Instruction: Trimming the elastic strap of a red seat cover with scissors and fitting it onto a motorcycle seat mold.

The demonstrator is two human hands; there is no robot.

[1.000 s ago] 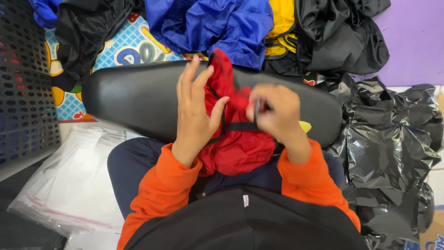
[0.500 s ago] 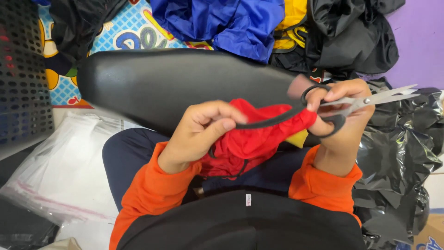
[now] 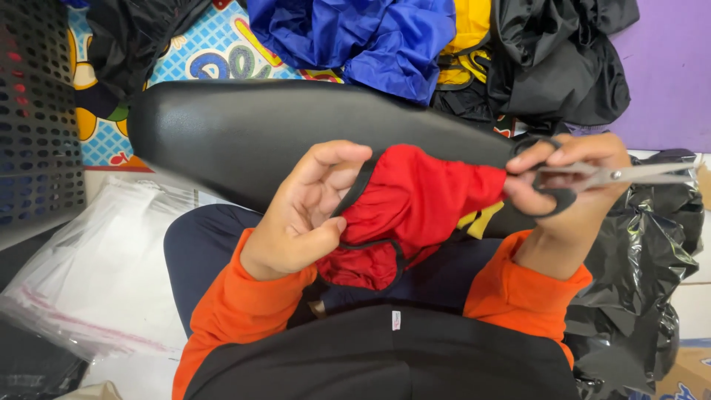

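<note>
A red fabric garment [image 3: 415,204] with black edging and a yellow patch is stretched between my two hands above my lap. My left hand [image 3: 307,211] grips its left end, fingers curled around the black trim. My right hand [image 3: 566,185] pinches the garment's right end and also holds black-handled scissors [image 3: 615,176], whose blades point right and lie closed. Behind the garment lies a long black padded cushion [image 3: 259,137].
Blue [image 3: 355,33], yellow [image 3: 463,37] and black garments [image 3: 563,52] are piled at the top. Crumpled black plastic bags [image 3: 652,252] lie to the right, clear plastic bags [image 3: 104,274] to the left, a dark perforated basket [image 3: 37,118] at far left.
My hands pulled apart and the red garment spread wider between them. The scissors, barely showing a second ago, came up in my right hand; their blades went from slightly open to closed.
</note>
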